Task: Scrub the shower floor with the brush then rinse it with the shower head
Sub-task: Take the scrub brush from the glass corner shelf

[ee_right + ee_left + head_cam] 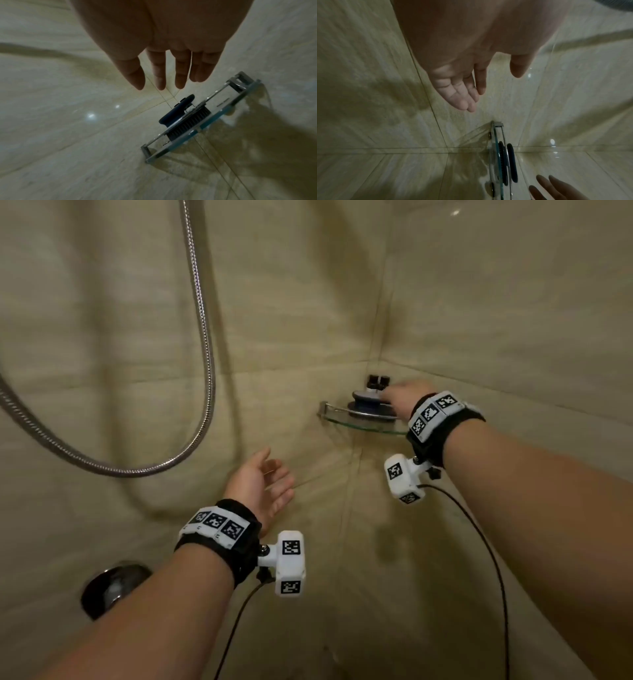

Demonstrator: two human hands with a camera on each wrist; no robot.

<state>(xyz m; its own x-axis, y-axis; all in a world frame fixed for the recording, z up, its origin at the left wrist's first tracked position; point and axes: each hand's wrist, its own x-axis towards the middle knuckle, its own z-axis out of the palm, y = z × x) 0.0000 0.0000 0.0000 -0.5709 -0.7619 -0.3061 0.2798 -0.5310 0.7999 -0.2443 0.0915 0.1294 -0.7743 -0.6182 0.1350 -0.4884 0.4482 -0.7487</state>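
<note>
A round dark blue scrub brush (366, 402) with black bristles (188, 124) sits on a glass corner shelf (370, 426) with a metal rail, fixed where two beige tiled walls meet. My right hand (399, 398) reaches over the shelf just right of the brush; in the right wrist view its fingers (161, 75) are straight and apart, a short way off the brush handle (176, 109), holding nothing. My left hand (263, 484) hovers lower and to the left, palm up, fingers (462, 97) relaxed and empty. The brush (510, 162) also appears edge-on in the left wrist view.
A metal shower hose (202, 337) hangs in a loop down the left wall. A round chrome fitting (109, 590) sticks out of the wall at lower left. Black cables (479, 535) trail from both wrist cameras. Beige tiled walls (479, 302) close in the corner.
</note>
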